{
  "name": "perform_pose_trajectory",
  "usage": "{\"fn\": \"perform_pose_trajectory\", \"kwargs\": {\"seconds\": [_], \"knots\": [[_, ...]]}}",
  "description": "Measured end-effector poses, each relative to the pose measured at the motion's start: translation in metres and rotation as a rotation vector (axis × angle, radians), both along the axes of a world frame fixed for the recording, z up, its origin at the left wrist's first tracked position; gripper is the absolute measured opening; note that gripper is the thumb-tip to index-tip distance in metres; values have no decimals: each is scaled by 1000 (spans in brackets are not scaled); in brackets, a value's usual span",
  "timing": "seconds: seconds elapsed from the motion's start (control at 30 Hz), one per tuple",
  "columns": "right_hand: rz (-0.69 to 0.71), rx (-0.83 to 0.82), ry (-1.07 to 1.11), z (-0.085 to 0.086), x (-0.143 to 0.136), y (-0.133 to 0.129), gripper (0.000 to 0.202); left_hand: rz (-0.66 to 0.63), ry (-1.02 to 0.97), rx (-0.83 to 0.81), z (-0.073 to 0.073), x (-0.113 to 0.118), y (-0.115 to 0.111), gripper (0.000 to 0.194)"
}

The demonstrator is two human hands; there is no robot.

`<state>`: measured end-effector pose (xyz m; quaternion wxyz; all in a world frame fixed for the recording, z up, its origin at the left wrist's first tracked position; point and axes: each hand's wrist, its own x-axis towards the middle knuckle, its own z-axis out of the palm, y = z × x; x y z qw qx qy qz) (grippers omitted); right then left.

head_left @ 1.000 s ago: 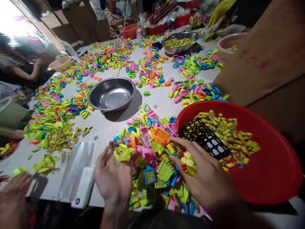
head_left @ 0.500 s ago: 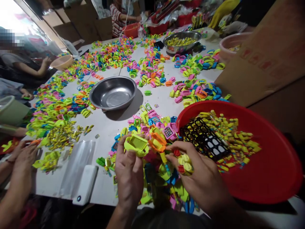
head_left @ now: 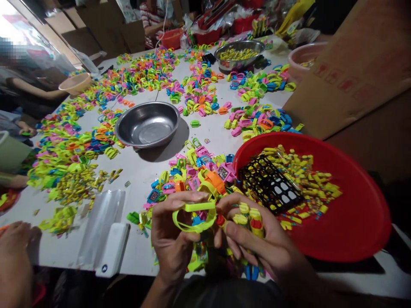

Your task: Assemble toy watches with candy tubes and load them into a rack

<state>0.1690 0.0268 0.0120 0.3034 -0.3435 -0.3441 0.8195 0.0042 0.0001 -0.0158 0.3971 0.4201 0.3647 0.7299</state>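
Observation:
My left hand (head_left: pixel 171 239) grips a yellow-green plastic toy watch band (head_left: pixel 194 216), held up over the near table edge. My right hand (head_left: pixel 257 244) is closed around several small yellow and red pieces (head_left: pixel 248 216), with its fingertips touching the band's right side. Under both hands lies a heap of coloured toy watch parts (head_left: pixel 199 171). To the right stands a red basin (head_left: pixel 353 222) holding a black plastic grid (head_left: pixel 269 184) and many small yellow pieces (head_left: pixel 308 179).
An empty steel bowl (head_left: pixel 147 125) sits mid-table. Coloured bands cover most of the white table (head_left: pixel 144 171). A clear bag (head_left: pixel 101 222) and a white power bank (head_left: pixel 112 252) lie at the near left. Another person's hand (head_left: pixel 14 248) is at bottom left. Cardboard (head_left: pixel 346 81) leans at right.
My left hand lifted the yellow-green band out of the heap and brought it toward me. My right hand rose beside it with its small pieces. The neighbour's hand at left drew back.

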Motion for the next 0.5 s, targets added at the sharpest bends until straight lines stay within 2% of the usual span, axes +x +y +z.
{"fn": "perform_pose_trajectory", "kwargs": {"seconds": [0.1, 0.23, 0.33, 0.5], "knots": [[47, -14, 41, -5, 3, 0, 55, 1, 40, 24, -2, -4, -1, 32], [42, -35, 71, -3, 5, 0, 58, 15, 74, 42, -5, -8, -3, 34], [62, -88, 109, 0, 7, 2, 58, 10, 84, 39, -6, -10, -5, 35], [143, -199, 114, 0, 10, 3, 71, 6, 86, 21, -9, -10, -5, 37]]}}
